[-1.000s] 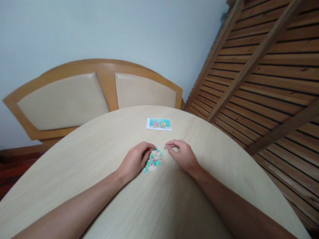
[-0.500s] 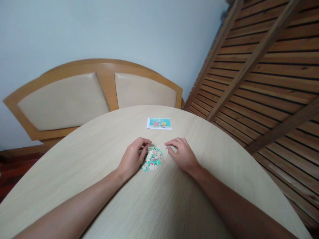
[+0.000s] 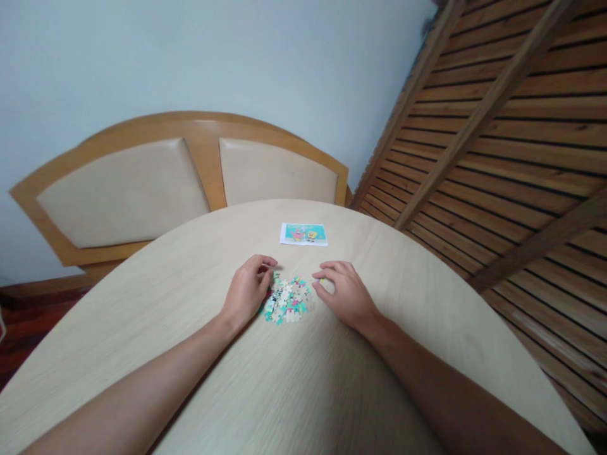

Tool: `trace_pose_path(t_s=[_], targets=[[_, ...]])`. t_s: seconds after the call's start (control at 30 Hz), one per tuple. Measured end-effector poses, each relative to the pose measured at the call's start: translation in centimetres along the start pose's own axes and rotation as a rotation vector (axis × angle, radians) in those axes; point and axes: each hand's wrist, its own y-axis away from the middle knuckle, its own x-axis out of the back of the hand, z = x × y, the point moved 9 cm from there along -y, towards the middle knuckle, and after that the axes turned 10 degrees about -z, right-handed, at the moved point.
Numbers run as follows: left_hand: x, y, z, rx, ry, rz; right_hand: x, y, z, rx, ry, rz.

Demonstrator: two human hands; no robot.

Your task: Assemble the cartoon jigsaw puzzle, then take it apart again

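A loose heap of jigsaw puzzle pieces (image 3: 287,302) lies on the table between my hands, some showing turquoise, pink or yellow print and others plain pale backs. At its left edge rests my left hand (image 3: 249,285), fingers curved, with the thumb apart from the index finger and nothing visible in its grasp. To the right of the heap, my right hand (image 3: 345,292) has its thumb and fingertips around a small puzzle piece (image 3: 322,280) with a yellow patch. The fingers partly cover that piece.
A picture card (image 3: 304,234) with two cartoon figures on turquoise lies beyond the heap. Everything rests on a round pale wooden table (image 3: 227,392). Past its far edge stand a padded wooden backrest (image 3: 190,129) and a slatted wooden panel (image 3: 502,120) on the right.
My left hand has shifted left and slightly away, uncovering more pieces on the heap's left side. Yellow now shows at my right fingers, where pink showed before.
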Motion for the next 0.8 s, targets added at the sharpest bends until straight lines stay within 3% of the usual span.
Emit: trace_pose_path(t_s=[0.33, 0.57, 0.8], targets=[[0.2, -0.2, -1.2, 0.077, -0.047, 0.009, 0.4, -0.1, -0.1, 0.022, -0.055, 0.017], [0.0, 0.1, 1.7, -0.014, -0.366, -0.084, 0.7, -0.3, 0.9, -0.045, -0.156, 0.039], [-0.7, 1.1, 3.7, -0.016, -0.589, -0.145, 1.0, -0.1, 2.4, -0.141, -0.249, 0.105]])
